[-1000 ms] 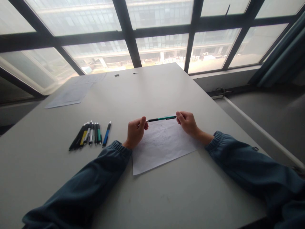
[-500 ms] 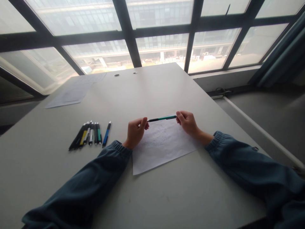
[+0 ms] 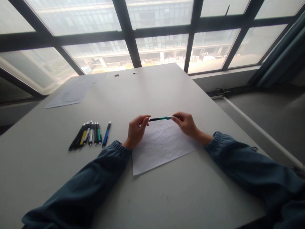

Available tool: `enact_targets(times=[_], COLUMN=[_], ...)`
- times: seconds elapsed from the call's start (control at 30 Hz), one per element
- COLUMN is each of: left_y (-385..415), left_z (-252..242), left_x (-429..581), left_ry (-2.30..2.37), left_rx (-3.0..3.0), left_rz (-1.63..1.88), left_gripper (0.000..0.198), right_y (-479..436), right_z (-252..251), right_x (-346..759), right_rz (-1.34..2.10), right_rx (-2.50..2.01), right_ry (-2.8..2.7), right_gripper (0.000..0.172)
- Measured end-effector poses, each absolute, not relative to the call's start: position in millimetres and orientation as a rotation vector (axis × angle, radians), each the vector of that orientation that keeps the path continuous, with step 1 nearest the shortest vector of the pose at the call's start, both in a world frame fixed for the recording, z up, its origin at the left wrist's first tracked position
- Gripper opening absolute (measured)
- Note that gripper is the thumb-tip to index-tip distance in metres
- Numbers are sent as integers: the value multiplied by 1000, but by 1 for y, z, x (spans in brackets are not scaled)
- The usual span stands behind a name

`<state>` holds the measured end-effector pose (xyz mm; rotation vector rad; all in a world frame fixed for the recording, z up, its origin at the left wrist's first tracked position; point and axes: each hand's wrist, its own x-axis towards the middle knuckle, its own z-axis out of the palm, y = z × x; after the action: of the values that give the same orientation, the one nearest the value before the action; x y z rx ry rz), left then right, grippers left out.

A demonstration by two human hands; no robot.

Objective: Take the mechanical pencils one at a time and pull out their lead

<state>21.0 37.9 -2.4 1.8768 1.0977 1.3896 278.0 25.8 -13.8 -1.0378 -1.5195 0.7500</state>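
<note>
A green and black pen [image 3: 161, 118] is held level above a sheet of white paper [image 3: 164, 156] that bears faint scribbles. My left hand [image 3: 137, 130] pinches its black end between thumb and fingers. At the opposite end, my right hand [image 3: 187, 123] grips the pen, the thumb lying along the barrel and the fingers covering the tip of that end. Under both hands, the paper lies slightly askew on the white table [image 3: 143, 95].
Left of the paper, several pens [image 3: 88, 133] lie side by side, and a blue pen [image 3: 106, 134] rests a little apart. Further back are loose paper sheets [image 3: 69, 93] at the table's left edge. Windows [image 3: 162, 47] stand behind the table.
My right hand has shifted its hold a little left along the pen, covering more of that end. The left fingers have loosened and extended slightly around their end.
</note>
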Motion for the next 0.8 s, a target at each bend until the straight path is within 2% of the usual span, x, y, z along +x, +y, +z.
enact_targets(times=[0.1,0.27,0.43,0.7,0.8], left_y=[38,38,39,36,33], left_z=[-4,-4,-6,-3,4], left_x=[21,21,19,20,22], left_ry=[1100,1187,1227,1115,1075], left_rx=[1865,1981,2023,2039,2085], left_rz=[1391,1469,1444,1374,1338], left_gripper=[34,20,18,22,36], right_y=[26,25,23,22,23], right_z=[-13,-11,-7,-7,-9], right_x=[278,278,277,277,277], right_rz=[721,782,835,860,848], right_rx=[-1050,-1044,-1027,-1027,-1038], right_ry=[-1492,-1485,-1481,-1502,-1520], right_gripper=[30,33,38,43,41])
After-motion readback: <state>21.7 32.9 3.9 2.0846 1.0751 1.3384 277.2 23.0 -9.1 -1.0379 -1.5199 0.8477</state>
